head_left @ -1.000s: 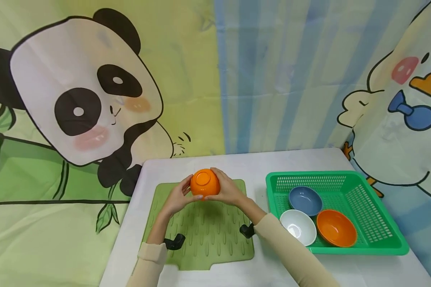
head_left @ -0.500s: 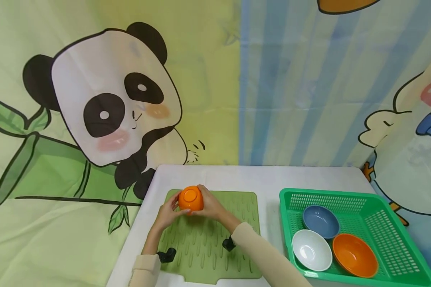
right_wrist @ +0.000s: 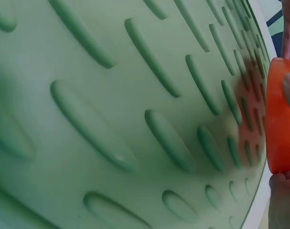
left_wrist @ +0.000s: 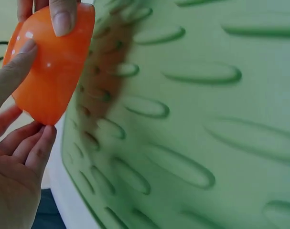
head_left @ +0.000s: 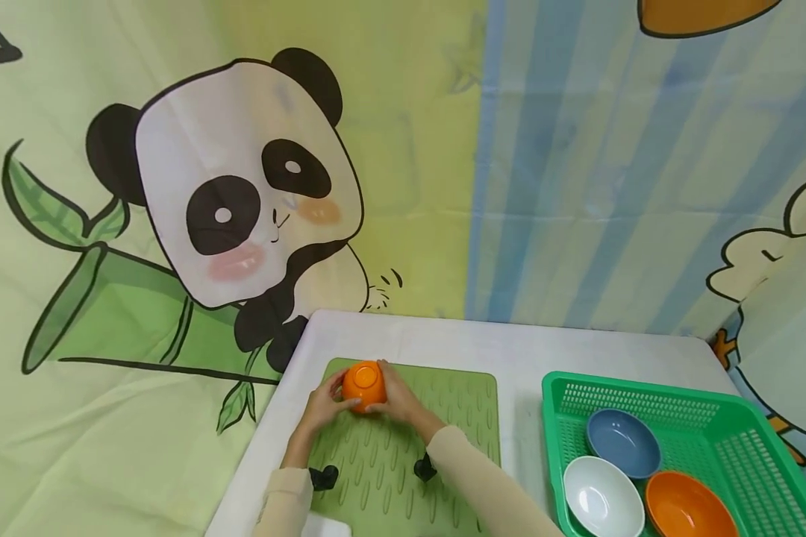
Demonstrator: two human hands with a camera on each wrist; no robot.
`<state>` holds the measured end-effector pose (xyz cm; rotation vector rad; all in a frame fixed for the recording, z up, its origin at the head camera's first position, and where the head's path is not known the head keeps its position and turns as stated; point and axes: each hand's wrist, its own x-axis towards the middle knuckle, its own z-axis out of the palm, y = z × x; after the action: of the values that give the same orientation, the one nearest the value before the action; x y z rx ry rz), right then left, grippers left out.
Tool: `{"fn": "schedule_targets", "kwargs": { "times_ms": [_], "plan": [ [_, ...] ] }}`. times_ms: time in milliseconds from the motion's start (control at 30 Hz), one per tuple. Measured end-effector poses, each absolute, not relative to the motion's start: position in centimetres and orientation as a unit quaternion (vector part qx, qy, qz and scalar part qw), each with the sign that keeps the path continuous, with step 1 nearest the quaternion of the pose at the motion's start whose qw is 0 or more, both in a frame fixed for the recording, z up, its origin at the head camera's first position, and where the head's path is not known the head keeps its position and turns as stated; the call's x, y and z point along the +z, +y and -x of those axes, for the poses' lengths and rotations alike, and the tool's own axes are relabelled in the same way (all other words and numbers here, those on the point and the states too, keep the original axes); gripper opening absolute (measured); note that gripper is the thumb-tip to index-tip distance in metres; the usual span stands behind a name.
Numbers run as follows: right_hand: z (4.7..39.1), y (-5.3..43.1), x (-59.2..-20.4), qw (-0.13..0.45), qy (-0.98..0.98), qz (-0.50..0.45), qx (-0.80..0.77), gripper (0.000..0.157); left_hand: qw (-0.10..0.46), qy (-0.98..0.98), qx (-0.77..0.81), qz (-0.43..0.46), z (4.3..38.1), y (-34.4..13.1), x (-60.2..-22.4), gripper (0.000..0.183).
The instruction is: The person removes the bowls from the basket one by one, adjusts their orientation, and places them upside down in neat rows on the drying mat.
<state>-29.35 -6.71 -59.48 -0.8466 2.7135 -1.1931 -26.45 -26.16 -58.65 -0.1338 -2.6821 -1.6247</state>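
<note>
You are bringing the small orange bowl (head_left: 364, 386) down and across toward the far left corner of the green mat (head_left: 436, 388); a second ago it was hanging farther right over the mat. The white-covered table (head_left: 524, 365) is spreading around the mat, and the green basket (head_left: 645, 387) is standing to the mat's right, carrying a wide orange bowl (head_left: 688, 503), a white bowl (head_left: 604, 496) and a blue bowl (head_left: 623, 444). Your left hand (head_left: 322, 406) and right hand (head_left: 399, 399) are curling around opposite sides of the small bowl, thumbs in front, spread only as far as its width. You are holding it upside down, foot ring upward, above the mat's far left part. You would probably do well to be lowering the rim evenly and easing your fingertips from beneath it, since the mat's ridges (left_wrist: 197, 74) could be rocking a rim that is landing aslant. The head view is cutting off the basket's near right corner and the mat's near edge, and the right wrist view is cutting off part of the held bowl. Its mouth is facing away, and you cannot be sure whether its rim is touching the mat.
</note>
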Motion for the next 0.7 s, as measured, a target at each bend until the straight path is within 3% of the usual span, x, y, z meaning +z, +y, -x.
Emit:
{"fn": "schedule_targets", "kwargs": {
  "times_ms": [333, 700],
  "plan": [
    [29.4, -6.9, -60.8, 0.039, 0.877, 0.275, -0.393, 0.092, -0.011, -0.834, -0.549, 0.05, 26.7, -26.9, -61.2, 0.073],
    [29.7, -7.4, -61.2, 0.068, 0.873, 0.264, -0.404, 0.092, -0.015, -0.838, -0.544, 0.037, 26.7, -26.8, -61.6, 0.073]
  ]
}}
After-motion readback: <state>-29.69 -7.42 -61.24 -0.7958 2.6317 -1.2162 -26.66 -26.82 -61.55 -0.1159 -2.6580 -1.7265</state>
